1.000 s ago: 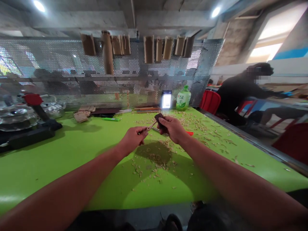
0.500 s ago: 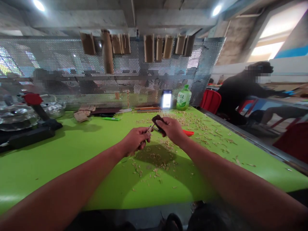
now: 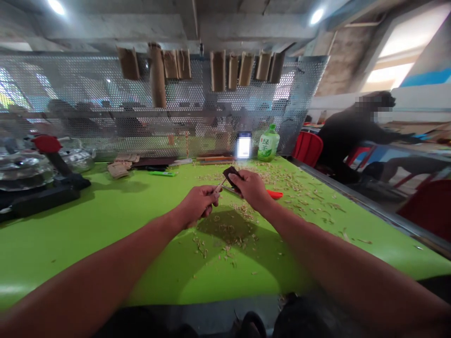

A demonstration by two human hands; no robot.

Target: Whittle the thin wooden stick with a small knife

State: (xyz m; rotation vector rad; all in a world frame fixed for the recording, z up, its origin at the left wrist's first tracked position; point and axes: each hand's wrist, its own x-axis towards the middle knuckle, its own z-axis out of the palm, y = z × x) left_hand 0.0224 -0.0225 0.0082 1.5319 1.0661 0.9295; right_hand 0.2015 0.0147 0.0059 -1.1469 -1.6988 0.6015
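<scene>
In the head view, my left hand (image 3: 200, 204) is closed round a thin pale wooden stick (image 3: 219, 187), whose tip points up and to the right. My right hand (image 3: 252, 187) pinches a folded dark brown piece (image 3: 231, 173) that looks like sandpaper, thumb on top. The stick's tip meets or nearly meets the brown piece's lower edge; contact cannot be made out. Behind my right wrist a red handle (image 3: 275, 194) lies on the table. Curled wood shavings (image 3: 230, 232) are scattered under both hands.
A green tea bottle (image 3: 268, 144) and a lit phone (image 3: 244, 145) stand at the back. A green cutter (image 3: 162, 173) lies left of them, near crumpled brown paper (image 3: 120, 166). A black stand (image 3: 45, 199) is far left. A person (image 3: 347, 131) sits at the right.
Both hands hold the same things in nearly the same place. The brown piece has tilted slightly and shifted a little along the stick, showing more of the stick's tip.
</scene>
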